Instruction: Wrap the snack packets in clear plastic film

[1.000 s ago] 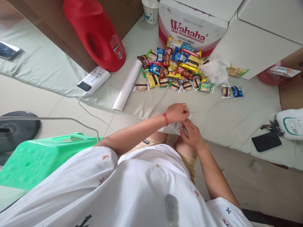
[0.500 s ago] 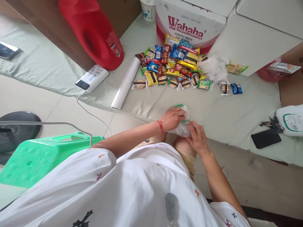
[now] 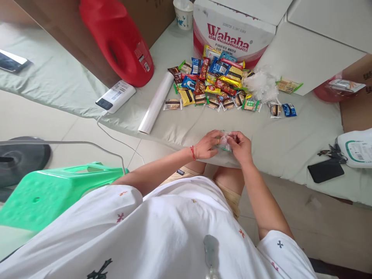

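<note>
At the near edge of the cloth-covered surface, my left hand (image 3: pixel 207 145), with a red string on its wrist, is closed on the left side of a small snack packet wrapped in clear plastic film (image 3: pixel 225 142). Bits of green packaging show through the crumpled film. From the other side, my right hand (image 3: pixel 241 148) pinches the gathered film between thumb and fingers. Most of the packet is hidden behind the fingers. Beyond them lies a heap of colourful wrapped snacks (image 3: pixel 212 79), with a roll of clear film (image 3: pixel 156 104) to its left.
Crumpled clear plastic (image 3: pixel 263 84) lies right of the heap. Behind stands a Wahaha carton (image 3: pixel 232 29). A red jug (image 3: pixel 122 46) and a white power bank (image 3: pixel 117 96) with a cable are at left. A green stool (image 3: pixel 58 193), black pouch (image 3: pixel 325 170) and white bottle (image 3: pixel 359 147) flank me.
My right hand has moved up and inward, its fingers now pinching the film. The film, earlier spread loosely toward my lap, is drawn in around the packet.
</note>
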A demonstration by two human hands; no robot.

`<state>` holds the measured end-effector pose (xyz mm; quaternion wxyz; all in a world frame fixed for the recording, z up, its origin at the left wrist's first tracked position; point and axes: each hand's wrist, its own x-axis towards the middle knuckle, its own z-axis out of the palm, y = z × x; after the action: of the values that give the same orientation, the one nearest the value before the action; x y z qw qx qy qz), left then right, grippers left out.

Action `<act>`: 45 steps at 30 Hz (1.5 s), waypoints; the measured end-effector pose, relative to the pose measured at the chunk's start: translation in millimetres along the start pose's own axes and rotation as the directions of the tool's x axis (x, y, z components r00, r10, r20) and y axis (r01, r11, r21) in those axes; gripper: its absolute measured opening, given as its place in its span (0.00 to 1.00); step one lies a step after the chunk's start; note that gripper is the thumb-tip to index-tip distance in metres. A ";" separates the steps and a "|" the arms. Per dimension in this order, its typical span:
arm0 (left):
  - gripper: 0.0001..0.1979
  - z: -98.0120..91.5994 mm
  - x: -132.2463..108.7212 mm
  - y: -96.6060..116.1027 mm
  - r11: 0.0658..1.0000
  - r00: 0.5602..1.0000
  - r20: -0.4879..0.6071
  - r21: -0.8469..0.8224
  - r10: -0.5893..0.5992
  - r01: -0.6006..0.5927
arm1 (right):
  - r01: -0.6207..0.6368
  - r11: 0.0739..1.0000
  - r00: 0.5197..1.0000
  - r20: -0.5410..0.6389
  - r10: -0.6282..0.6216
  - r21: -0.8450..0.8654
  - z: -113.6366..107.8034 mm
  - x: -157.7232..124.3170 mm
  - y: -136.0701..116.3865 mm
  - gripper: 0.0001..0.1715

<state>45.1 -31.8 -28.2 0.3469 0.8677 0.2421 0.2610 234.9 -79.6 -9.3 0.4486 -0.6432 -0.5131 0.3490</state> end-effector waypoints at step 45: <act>0.11 15.4 19.4 24.7 0.440 0.705 0.120 -0.705 -0.699 0.557 | 0.554 0.775 0.825 0.327 -0.461 -0.304 -15.7 -47.3 -13.3 0.34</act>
<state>75.0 -43.3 -14.3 0.6930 0.4863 0.4620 0.2642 233.7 -128.1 8.1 0.3269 -0.5090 -0.7758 0.1793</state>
